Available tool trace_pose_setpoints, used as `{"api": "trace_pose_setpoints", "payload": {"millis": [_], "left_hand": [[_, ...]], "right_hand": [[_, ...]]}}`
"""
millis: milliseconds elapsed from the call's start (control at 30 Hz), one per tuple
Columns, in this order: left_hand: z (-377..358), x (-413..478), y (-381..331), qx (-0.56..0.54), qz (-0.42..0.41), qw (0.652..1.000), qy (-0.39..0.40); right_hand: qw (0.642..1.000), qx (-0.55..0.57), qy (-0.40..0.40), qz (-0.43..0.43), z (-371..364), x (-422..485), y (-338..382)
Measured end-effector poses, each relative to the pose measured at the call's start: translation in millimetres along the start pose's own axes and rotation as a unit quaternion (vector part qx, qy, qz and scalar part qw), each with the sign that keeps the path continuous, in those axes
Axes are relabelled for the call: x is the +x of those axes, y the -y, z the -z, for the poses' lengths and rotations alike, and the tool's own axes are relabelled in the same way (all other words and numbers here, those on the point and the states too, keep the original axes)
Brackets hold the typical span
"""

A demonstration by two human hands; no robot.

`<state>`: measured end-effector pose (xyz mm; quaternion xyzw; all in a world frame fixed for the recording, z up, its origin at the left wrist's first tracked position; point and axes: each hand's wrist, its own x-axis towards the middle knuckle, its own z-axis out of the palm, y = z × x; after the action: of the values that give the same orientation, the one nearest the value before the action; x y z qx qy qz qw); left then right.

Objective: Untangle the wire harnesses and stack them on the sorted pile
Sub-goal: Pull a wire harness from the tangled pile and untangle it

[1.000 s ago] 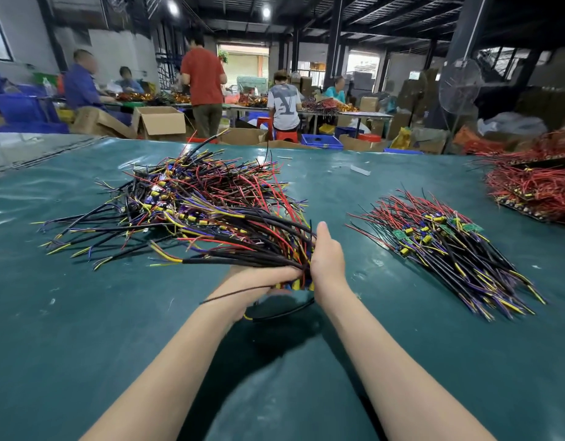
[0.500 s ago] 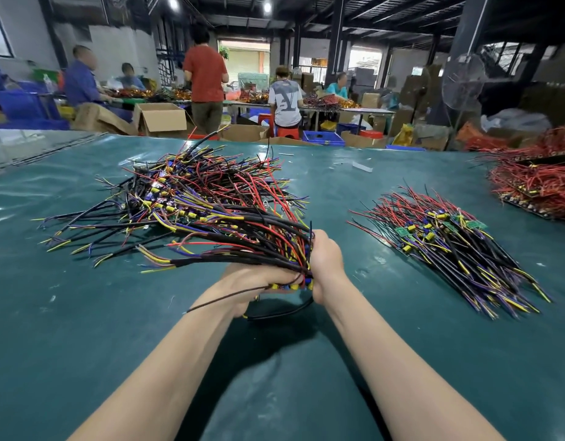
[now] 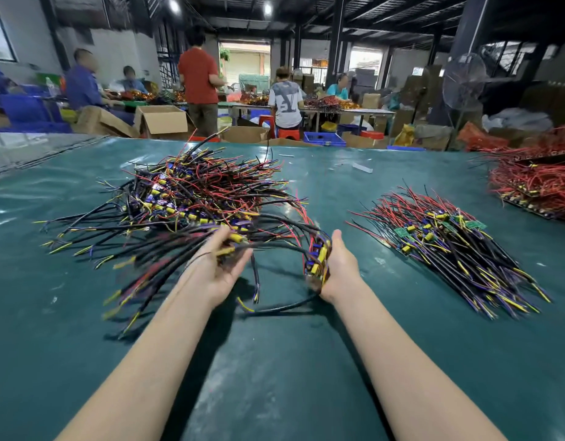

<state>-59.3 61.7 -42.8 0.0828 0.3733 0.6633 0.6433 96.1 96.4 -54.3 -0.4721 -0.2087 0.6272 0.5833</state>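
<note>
**Wire harnesses in hand, lower centre of frame**

Wire harnesses: I hold a bunch just above the tabletop, at the near edge of the tangled heap that fills the centre left. My hands are apart.

My left hand lies palm up. Its fingers are curled round a sheaf of black leads that fans out to the lower left, and that sheaf is blurred.

My right hand stands thumb up with the palm turned inward. It holds a cluster of yellow and blue parts against the palm. Its fingers are hidden behind the cluster.

Black leads arc between the two hands, and one loop hangs down to the tabletop beneath them.

The sorted pile lies at centre right, well apart from my right hand, with its leads laid roughly parallel. A heap of red wires sits at the upper right edge. Beyond the tabletop, across the top of the frame, people work at benches among cardboard boxes.
</note>
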Motion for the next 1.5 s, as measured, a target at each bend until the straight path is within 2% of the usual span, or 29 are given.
{"api": "trace_pose_setpoints", "payload": {"millis": [100, 167, 300, 400, 500, 567, 633, 700, 833, 1100, 1233, 1300, 1367, 1433, 1500], "left_hand": [[7, 3, -5, -0.206, 0.042, 0.977, -0.025], [6, 0, -5, -0.22, 0.063, 0.973, -0.003], [-7, -9, 0, -0.107, 0.085, 0.99, 0.027], [-18, -18, 8, 0.023, 0.05, 0.992, 0.109], [-26, -24, 23, 0.19, -0.054, 0.966, 0.166], [-26, -23, 28, 0.273, -0.172, 0.937, 0.133], [-22, -19, 28, 0.296, -0.233, 0.92, 0.112], [-17, -16, 24, 0.304, -0.257, 0.91, 0.113], [-11, -12, 18, 0.299, -0.245, 0.91, 0.148], [-10, -8, 13, 0.273, -0.223, 0.919, 0.175], [-11, -8, 12, 0.268, -0.182, 0.923, 0.207], [-9, -6, 10, 0.258, -0.165, 0.932, 0.196], [-6, -2, 13, 0.291, -0.168, 0.929, 0.156], [-3, 2, 22, 0.375, -0.193, 0.9, 0.105], [-4, 4, 29, 0.384, -0.217, 0.895, 0.068]], "right_hand": [[1.0, 0.001, 0.013, -0.003, 3, 0, -1], [0.999, -0.007, 0.039, -0.002, -1, -2, -2], [0.996, 0.04, 0.075, 0.037, 0, -1, -2], [0.987, 0.036, 0.13, 0.083, -5, -3, -5], [0.974, 0.029, 0.202, 0.097, -12, -11, -4], [0.964, 0.001, 0.246, 0.103, -14, -14, -4], [0.956, -0.033, 0.273, 0.102, -14, -18, -3], [0.951, -0.049, 0.291, 0.09, -14, -20, -3], [0.943, -0.076, 0.311, 0.095, -11, -24, 1], [0.934, -0.082, 0.318, 0.137, -12, -24, -2], [0.944, 0.019, 0.319, 0.085, -15, -23, -6], [0.948, 0.066, 0.303, 0.066, -15, -22, -4], [0.959, 0.104, 0.257, 0.057, -12, -17, -2], [0.974, 0.128, 0.178, 0.061, -7, -12, -1], [0.982, 0.135, 0.108, 0.079, -3, -6, -3]]}}
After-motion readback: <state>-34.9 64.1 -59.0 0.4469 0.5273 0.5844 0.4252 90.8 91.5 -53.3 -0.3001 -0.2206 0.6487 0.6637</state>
